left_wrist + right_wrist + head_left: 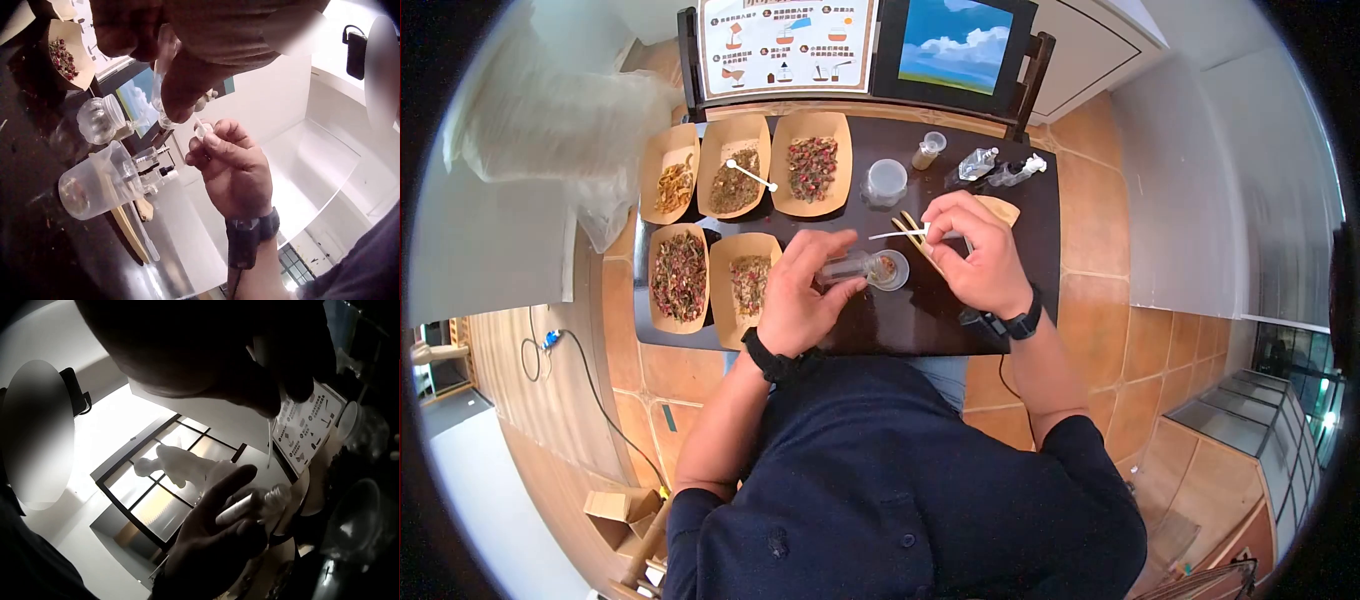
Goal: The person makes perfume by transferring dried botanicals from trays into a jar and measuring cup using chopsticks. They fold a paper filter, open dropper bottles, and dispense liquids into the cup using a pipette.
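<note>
My left hand (800,290) grips a small clear bottle (840,268) between thumb and fingers, its neck pointing right over a clear plastic measuring cup (897,285). Dried petals lie in the bottom of this cup, seen from the side as the measuring cup (94,187) in the left wrist view. My right hand (980,250) pinches a small white cap (203,130) with a thin white tube (892,235) running from it to the left. The tube's end is close to the bottle's neck and apart from it. The right wrist view shows the bottle (240,509) lying across the left fingers.
Several paper trays (720,165) of dried flowers stand at the left, one with a white spoon (752,176) across it. Behind the cup are a round clear jar (885,180), a small vial (927,152) and spray bottles (977,165). Wooden tongs (912,224) lie beside the right hand.
</note>
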Demonstrator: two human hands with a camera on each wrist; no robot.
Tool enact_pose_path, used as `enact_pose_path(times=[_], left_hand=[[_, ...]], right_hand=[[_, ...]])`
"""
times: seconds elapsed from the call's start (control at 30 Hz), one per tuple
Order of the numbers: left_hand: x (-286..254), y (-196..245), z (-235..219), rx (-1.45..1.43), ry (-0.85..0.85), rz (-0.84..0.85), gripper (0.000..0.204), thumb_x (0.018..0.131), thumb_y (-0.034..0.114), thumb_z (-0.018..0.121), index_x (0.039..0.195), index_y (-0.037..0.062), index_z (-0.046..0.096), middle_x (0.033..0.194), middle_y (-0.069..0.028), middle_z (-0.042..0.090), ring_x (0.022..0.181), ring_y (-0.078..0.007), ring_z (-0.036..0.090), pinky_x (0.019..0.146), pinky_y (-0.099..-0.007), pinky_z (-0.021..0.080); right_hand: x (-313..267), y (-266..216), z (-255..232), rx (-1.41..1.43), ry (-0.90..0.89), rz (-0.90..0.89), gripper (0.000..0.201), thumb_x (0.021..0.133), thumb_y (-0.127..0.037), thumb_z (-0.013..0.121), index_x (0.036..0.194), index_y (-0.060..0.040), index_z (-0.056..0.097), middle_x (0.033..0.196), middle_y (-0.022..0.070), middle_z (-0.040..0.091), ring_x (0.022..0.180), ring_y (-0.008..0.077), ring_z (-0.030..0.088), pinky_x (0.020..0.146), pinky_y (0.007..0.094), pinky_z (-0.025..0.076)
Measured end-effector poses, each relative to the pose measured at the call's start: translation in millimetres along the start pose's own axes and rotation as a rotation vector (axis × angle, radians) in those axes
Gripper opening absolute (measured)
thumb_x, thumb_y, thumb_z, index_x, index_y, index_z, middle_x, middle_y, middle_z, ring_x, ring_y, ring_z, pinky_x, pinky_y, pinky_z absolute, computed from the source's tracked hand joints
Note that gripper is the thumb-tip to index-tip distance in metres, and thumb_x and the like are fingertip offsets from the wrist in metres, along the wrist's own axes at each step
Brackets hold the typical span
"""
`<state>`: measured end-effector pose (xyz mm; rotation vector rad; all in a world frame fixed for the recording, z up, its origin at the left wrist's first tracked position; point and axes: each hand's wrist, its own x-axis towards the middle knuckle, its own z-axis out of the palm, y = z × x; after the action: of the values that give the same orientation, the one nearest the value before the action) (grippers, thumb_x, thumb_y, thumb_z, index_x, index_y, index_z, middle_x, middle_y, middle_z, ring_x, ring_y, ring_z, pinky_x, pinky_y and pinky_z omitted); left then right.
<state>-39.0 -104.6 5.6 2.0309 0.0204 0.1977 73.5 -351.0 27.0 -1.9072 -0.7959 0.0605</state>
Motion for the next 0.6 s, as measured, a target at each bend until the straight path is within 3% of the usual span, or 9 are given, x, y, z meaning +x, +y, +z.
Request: enact_pose_path(times=[0.07, 0.2, 0.37, 0.47, 0.6], left_hand=[[-0.1, -5.8, 1.2, 0.043, 0.014, 0.075, 0.047, 0.077, 0.004, 0.094, 0.121, 0.0048, 0.078, 0.112, -0.0116, 0.072, 0.102, -0.0286, 0.074, 0.087, -0.0383, 0.061], [0.7, -4.6, 1.8, 0.005, -0.010, 0.024, 0.046, 0.077, 0.004, 0.094, 0.120, 0.0041, 0.078, 0.112, -0.0118, 0.073, 0.104, -0.0283, 0.074, 0.088, -0.0386, 0.060], [2.9, -8.5, 2.9, -0.042, -0.009, 0.011, 0.043, 0.078, 0.004, 0.095, 0.118, 0.0029, 0.079, 0.114, -0.0127, 0.073, 0.105, -0.0281, 0.073, 0.091, -0.0378, 0.060], [4.9, -9.8, 2.4, -0.056, -0.056, 0.001, 0.043, 0.078, 0.005, 0.095, 0.119, 0.0018, 0.079, 0.115, -0.0125, 0.074, 0.106, -0.0278, 0.073, 0.093, -0.0371, 0.059], [8.6, -12.8, 2.1, -0.055, -0.044, 0.024, 0.044, 0.081, 0.007, 0.094, 0.121, 0.0008, 0.078, 0.116, -0.0128, 0.074, 0.107, -0.0266, 0.074, 0.094, -0.0369, 0.059]], right_hand=[[8.6, 0.5, -7.0, 0.000, -0.087, 0.009, 0.016, 0.085, 0.010, 0.076, 0.090, -0.0007, 0.065, 0.114, 0.0104, 0.070, 0.097, 0.0207, 0.071, 0.088, 0.0335, 0.058], [14.1, 2.2, -9.5, -0.002, -0.129, -0.006, 0.017, 0.085, 0.009, 0.076, 0.093, -0.0006, 0.066, 0.113, 0.0101, 0.070, 0.098, 0.0210, 0.071, 0.088, 0.0332, 0.057], [3.6, 9.3, -2.7, 0.036, -0.052, 0.089, 0.024, 0.086, 0.007, 0.077, 0.107, -0.0008, 0.069, 0.111, 0.0099, 0.070, 0.098, 0.0219, 0.068, 0.090, 0.0328, 0.053], [-0.3, 13.4, -4.9, 0.036, -0.043, 0.049, 0.026, 0.085, 0.006, 0.079, 0.108, 0.0000, 0.070, 0.112, 0.0121, 0.070, 0.102, 0.0264, 0.071, 0.092, 0.0346, 0.055], [-8.1, 15.5, -6.7, 0.082, -0.009, 0.074, 0.025, 0.085, 0.005, 0.079, 0.109, 0.0003, 0.071, 0.111, 0.0121, 0.070, 0.102, 0.0260, 0.070, 0.091, 0.0341, 0.054]])
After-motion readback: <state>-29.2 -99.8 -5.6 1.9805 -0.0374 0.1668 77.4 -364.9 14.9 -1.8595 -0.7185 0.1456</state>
